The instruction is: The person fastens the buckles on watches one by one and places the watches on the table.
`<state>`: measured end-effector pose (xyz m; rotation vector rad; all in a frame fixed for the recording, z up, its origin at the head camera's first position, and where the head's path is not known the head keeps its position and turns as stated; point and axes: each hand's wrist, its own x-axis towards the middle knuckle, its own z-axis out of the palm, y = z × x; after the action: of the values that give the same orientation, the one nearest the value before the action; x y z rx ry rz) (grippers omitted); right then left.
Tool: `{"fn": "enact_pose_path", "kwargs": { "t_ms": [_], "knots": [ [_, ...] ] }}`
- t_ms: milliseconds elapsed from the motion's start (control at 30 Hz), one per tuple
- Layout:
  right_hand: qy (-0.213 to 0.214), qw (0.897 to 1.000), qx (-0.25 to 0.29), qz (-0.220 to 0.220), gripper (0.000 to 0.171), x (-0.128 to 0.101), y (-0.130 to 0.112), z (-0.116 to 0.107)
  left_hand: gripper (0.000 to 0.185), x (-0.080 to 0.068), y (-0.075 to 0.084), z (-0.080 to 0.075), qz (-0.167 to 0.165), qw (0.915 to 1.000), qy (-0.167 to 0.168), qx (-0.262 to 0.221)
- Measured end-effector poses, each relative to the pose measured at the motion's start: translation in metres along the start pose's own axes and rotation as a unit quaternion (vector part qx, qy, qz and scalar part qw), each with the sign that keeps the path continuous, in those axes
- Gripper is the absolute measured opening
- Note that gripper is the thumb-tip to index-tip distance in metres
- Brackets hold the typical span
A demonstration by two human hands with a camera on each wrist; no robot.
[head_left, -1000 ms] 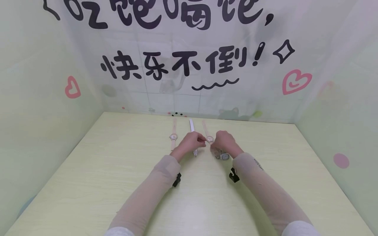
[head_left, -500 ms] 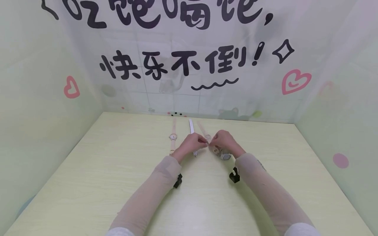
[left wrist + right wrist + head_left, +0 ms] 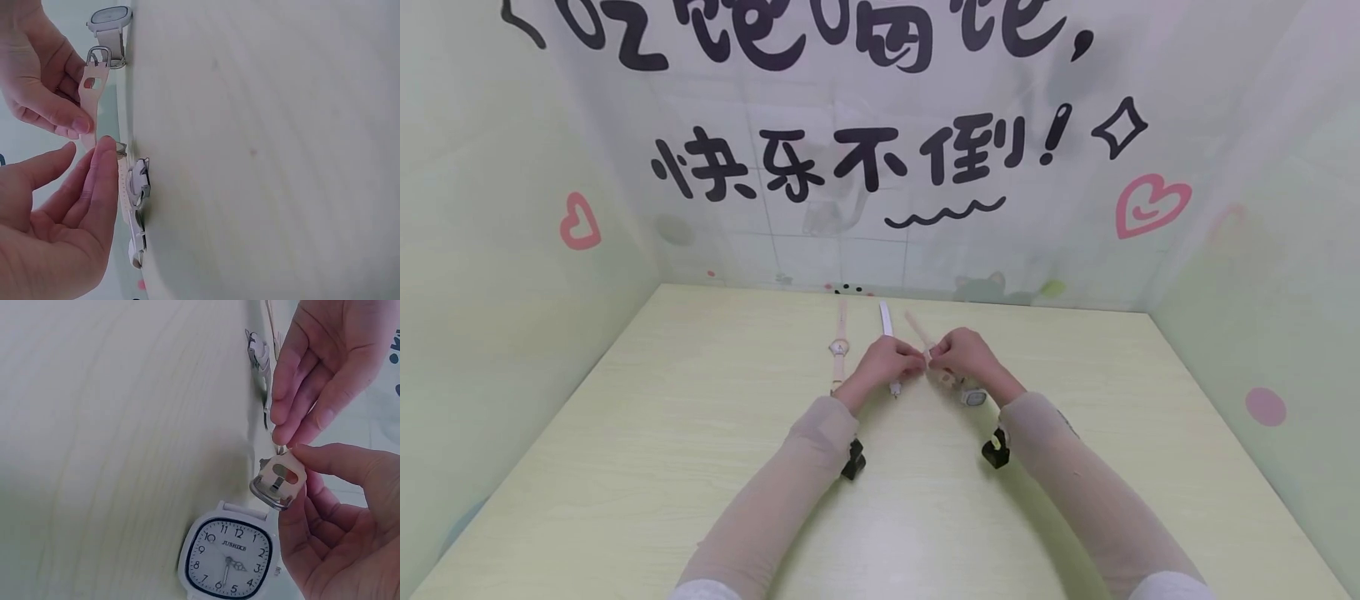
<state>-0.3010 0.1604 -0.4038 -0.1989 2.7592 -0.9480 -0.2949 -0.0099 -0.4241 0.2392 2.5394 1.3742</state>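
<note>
My right hand (image 3: 968, 354) pinches a pale pink wristwatch (image 3: 275, 487) by its strap near the metal buckle. The far strap end (image 3: 915, 325) slants away behind the fingertips, and the hands hide most of the dial. Beside it, my left hand (image 3: 887, 362) has its fingertips right at the strap; in the left wrist view its thumb (image 3: 59, 164) stands apart from the forefinger. Under my left hand runs a white-strapped watch (image 3: 886, 319), partly covered. A white square-faced watch (image 3: 229, 559) sits just below my right hand.
Another pink watch (image 3: 839, 348) lies straight on the pale wooden table (image 3: 880, 517), left of my left hand. A printed curtain (image 3: 797, 258) rises behind the table's back edge, with side panels left and right. Black wrist mounts (image 3: 996, 450) hang under both sleeves.
The pink watch has shifted and its far strap end now slants more to the left. My hands have come closer together at the strap, uncovering more of the square watch.
</note>
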Motion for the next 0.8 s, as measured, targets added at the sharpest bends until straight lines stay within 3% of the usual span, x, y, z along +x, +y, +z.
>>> {"fn": "enact_pose_path", "kwargs": {
  "t_ms": [267,800],
  "knots": [
    [0.027,0.999,-0.011,-0.020,0.015,-0.0036,-0.0045,-0.0002,0.023,-0.0008,0.0011,-0.0010,-0.038,0.9953,-0.004,-0.089],
    [0.031,0.997,0.066,0.016,0.020,-0.0090,-0.0027,-0.0089,0.022,-0.0039,0.0011,-0.0092,-0.043,0.9951,0.003,-0.089]
  ]
}}
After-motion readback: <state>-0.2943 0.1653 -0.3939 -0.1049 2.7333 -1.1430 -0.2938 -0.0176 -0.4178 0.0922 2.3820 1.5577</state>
